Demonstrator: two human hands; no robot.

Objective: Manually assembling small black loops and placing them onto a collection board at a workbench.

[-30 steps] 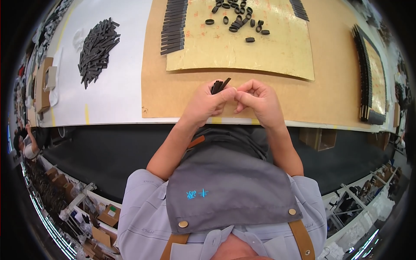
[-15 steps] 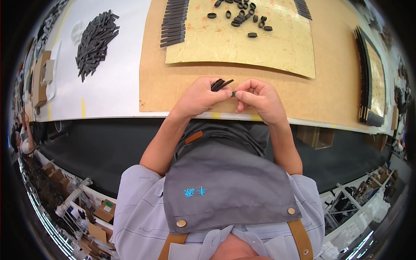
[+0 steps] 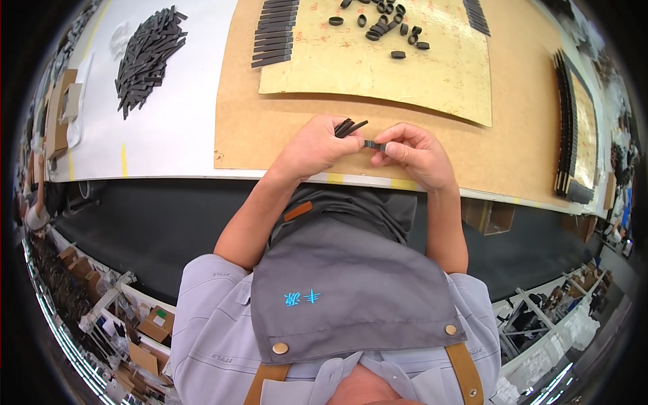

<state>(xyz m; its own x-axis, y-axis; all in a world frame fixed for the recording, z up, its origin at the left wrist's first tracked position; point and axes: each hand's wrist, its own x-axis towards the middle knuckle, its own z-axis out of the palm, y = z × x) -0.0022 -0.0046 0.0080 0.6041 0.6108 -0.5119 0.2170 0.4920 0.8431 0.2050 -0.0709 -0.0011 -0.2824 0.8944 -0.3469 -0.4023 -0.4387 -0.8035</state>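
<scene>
Several black strips (image 3: 349,127) stick out of my left hand (image 3: 312,150), which is closed around them. Its thumb and fingers also pinch one end of a dark, short strip (image 3: 370,144) that spans the gap between my hands. At the other end, my right hand (image 3: 425,160) grips this strip between thumb and fingertips, its remaining fingers curled. Both hands are just above the brown sheet (image 3: 236,145), close to the table's front edge. How the strip continues behind my fingers is hidden.
A yellowish board (image 3: 378,98) lies beyond my hands, bearing small black rings (image 3: 398,55). Black strips (image 3: 273,48) line its left edge, others its far right. Far left is a heap of black strips (image 3: 150,61); at right stands a dark-edged stack of boards (image 3: 574,128).
My right hand has moved a little to the right, away from the left, and more of the strip shows between them. The left hand keeps its bundle.
</scene>
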